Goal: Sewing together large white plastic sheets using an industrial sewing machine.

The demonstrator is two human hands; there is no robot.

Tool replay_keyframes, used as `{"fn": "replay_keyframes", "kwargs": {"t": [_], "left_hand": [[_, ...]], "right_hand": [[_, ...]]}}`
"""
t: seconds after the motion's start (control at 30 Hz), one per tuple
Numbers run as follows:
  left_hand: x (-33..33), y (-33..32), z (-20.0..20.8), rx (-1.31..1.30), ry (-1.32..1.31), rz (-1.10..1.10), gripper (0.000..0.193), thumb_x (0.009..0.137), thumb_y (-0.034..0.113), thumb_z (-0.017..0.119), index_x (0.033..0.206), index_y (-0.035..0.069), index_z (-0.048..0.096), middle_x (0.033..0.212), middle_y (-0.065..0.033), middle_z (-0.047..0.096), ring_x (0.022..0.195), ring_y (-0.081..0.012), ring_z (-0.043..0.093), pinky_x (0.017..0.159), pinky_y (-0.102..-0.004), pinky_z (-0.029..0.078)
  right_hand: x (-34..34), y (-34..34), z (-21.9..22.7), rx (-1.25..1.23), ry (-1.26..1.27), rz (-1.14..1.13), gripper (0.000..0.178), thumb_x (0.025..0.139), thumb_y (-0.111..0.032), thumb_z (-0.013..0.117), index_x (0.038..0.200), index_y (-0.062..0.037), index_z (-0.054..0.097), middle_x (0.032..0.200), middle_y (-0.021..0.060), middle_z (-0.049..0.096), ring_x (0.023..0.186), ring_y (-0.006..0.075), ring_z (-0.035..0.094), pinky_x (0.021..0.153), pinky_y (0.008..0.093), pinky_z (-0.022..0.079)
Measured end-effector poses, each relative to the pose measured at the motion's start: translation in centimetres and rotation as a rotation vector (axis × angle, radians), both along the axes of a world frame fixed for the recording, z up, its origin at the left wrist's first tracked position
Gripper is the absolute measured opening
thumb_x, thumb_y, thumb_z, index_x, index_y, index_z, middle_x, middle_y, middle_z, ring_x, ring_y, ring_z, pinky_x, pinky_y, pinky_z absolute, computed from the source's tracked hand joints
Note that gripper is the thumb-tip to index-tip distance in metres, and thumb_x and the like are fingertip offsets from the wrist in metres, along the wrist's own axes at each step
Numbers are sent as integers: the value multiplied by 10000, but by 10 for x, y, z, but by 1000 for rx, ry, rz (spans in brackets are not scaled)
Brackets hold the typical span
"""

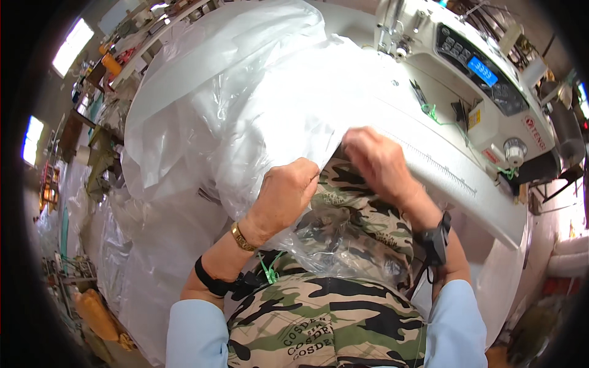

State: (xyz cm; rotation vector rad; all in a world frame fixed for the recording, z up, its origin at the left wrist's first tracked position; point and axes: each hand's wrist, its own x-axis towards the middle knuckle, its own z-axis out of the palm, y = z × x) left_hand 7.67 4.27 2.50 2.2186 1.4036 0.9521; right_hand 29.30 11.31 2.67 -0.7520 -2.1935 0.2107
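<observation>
A large heap of thin white, partly see-through plastic sheeting spreads over the sewing table and hangs down towards my lap. My left hand is closed in a pinch on the near edge of this sheeting. A short way to the right, my right hand has its fingers curled together at the same edge, slightly blurred. Between the two hands the edge runs taut. Clear crinkled film lies over my camouflage apron below them.
A white sewing machine with a lit blue display stands at the right. On its bed lie dark thread snips and green thread. A ruler scale runs along the table. Cluttered shelving fills the far left.
</observation>
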Motion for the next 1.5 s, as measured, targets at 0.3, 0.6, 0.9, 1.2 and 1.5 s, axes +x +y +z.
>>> {"fn": "replay_keyframes", "kwargs": {"t": [0.3, 0.6, 0.9, 1.2, 1.5], "left_hand": [[7, -12, 19, 137, 382, -13, 102, 755, -9, 659, 830, -20, 591, 890, -147, 554, 736, -258, 678, 605, -343, 563], [9, -23, 26, 169, 412, -32, 291, 754, -9, 637, 1032, -93, 618, 849, -123, 561, 733, -203, 650, 579, -301, 553], [-3, -25, 10, 153, 270, -55, 479, 825, -11, 595, 1286, -138, 559, 917, -174, 597, 691, -243, 668, 594, -321, 544], [-5, -13, -37, -17, 80, -13, 495, 784, -58, 582, 1278, -64, 594, 950, -172, 576, 724, -330, 633, 651, -419, 517], [11, 12, -43, 38, 70, -134, 273, 752, 9, 585, 1006, 33, 682, 776, -139, 552, 651, -351, 597, 591, -441, 478]], "right_hand": [[21, 103, -11, 32, -310, -33, 242, 801, 40, 639, 1008, -80, 602, 1182, 41, 653, 894, 275, 700, 760, 381, 576], [24, 128, -7, 38, -346, -31, 110, 856, -21, 611, 936, -78, 561, 941, 78, 624, 745, 313, 654, 654, 416, 524], [27, 137, -3, -12, -451, -50, 96, 920, -144, 614, 997, -87, 607, 942, 86, 613, 750, 305, 659, 669, 419, 524], [18, 137, -8, -26, -462, -219, 205, 892, -156, 661, 1081, -90, 615, 1045, 95, 611, 822, 303, 679, 721, 430, 542], [17, 124, -18, 34, -300, -451, 243, 856, -236, 703, 956, -18, 672, 1041, 153, 688, 1022, 337, 606, 873, 462, 474]]}}
